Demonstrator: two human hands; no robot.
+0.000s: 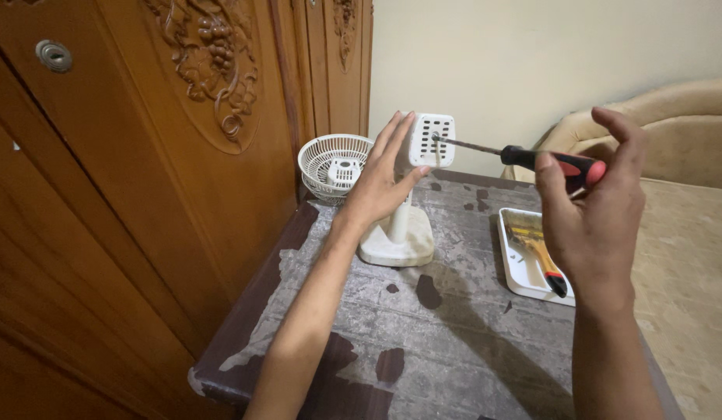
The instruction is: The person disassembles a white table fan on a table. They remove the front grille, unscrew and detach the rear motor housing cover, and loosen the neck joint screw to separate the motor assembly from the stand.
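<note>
1. Right hand: fingers wrapped around the red-and-black handle of a screwdriver, thumb and forefinger lifted at the top; shaft runs level away from the palm toward the other hand

2. Screwdriver tip: seated in the slotted rear face of the white fan motor housing, just past the fingertips of the opposite hand

3. Left hand: fingers spread fairly wide and laid flat against the side of the housing, thumb hooked under its lower edge, steadying rather than gripping

4. Fan stand and base: white, directly below the left palm, upright on the table; housing not yet off the stand

5. Fan grille: white wire cage, already off the fan, lying beyond the left fingers beside the carved wooden cupboard

6. White tray: below the right hand, holding a paintbrush with an orange handle; whether any loose screws lie in it cannot be told

7. Progress, as judged: guard removed, blade not seen on the shaft, rear housing fastening under work; housing opening and whatever sits inside remain

8. Beige sofa: behind the right hand, against the wall
</note>
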